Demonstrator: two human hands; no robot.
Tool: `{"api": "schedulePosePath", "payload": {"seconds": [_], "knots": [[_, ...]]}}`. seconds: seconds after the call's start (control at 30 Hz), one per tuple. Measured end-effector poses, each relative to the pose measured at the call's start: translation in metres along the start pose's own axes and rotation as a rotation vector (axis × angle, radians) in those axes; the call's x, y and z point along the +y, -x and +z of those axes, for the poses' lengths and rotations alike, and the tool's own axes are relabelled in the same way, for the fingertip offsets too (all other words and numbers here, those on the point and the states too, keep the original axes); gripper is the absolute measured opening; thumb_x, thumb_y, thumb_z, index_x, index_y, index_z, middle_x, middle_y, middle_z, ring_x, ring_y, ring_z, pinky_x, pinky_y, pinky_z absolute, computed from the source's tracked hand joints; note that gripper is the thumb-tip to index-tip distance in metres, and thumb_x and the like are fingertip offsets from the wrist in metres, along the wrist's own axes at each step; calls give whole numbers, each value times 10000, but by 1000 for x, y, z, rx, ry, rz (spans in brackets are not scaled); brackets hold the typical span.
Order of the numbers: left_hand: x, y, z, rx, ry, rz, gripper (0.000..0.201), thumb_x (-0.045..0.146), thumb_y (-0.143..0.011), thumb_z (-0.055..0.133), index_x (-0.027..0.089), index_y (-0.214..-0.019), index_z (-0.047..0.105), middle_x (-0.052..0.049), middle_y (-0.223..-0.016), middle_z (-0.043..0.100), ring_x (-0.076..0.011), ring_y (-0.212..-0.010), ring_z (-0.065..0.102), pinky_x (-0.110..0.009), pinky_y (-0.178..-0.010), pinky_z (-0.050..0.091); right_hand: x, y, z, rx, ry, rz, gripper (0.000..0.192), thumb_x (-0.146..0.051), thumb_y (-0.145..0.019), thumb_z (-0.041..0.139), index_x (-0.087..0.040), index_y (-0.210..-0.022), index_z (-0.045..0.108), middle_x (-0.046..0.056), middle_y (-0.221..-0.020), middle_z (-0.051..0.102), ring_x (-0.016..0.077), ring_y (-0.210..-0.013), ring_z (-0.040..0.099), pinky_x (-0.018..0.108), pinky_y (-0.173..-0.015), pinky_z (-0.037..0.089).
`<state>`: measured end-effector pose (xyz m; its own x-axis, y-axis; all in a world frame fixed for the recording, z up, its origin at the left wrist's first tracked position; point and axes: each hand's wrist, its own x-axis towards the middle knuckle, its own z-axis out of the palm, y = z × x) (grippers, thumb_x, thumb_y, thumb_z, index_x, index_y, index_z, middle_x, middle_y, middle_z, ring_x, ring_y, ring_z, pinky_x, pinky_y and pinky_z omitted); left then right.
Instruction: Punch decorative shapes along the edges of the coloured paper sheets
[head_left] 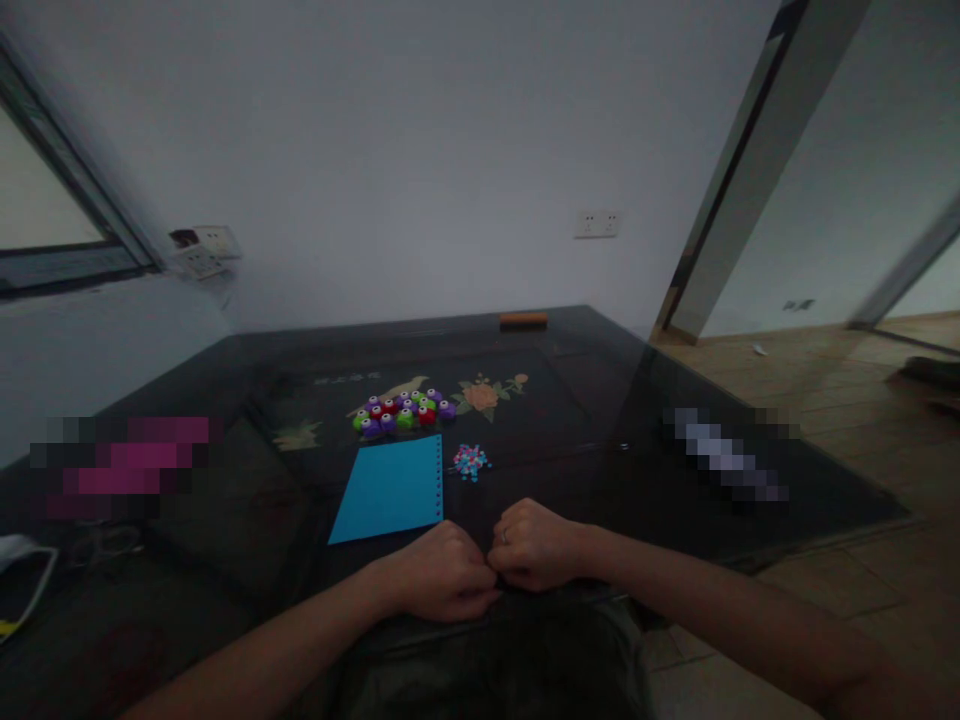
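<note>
Both fists are curled and meet knuckle to knuckle at the near table edge, left hand [442,575] against right hand [532,545], and whether anything sits pinched between them can't be made out. Just beyond the left hand lies the blue sheet [394,490], flat on the dark table [600,400]. The small pile of pink and blue bits [470,461] sits past its perforated edge, and the cluster of coloured punches [403,411] sits farther back.

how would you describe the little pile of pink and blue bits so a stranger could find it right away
Start at the dark glass table and find the blue sheet lying ahead of the two hands. The small pile sits just off the sheet's hole-punched right edge. Unlike the round purple, green and red punches farther back, it is a loose heap of tiny pink and blue scraps.
</note>
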<state>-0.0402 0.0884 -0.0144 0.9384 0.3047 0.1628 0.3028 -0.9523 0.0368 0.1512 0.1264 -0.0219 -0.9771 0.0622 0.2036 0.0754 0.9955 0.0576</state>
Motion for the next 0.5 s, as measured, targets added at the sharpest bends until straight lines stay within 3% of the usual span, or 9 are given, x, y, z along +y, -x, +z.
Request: {"api": "schedulePosePath", "payload": {"seconds": [0.5], "knots": [[0, 0, 1, 27, 8, -7, 210, 231, -807, 547, 192, -601, 538, 10, -556, 646, -118, -483, 567, -283, -464, 319, 3, 2, 3, 15, -7, 5, 135, -200, -774, 507, -191, -642, 534, 2, -607, 624, 119, -547, 531, 271, -531, 306]]}}
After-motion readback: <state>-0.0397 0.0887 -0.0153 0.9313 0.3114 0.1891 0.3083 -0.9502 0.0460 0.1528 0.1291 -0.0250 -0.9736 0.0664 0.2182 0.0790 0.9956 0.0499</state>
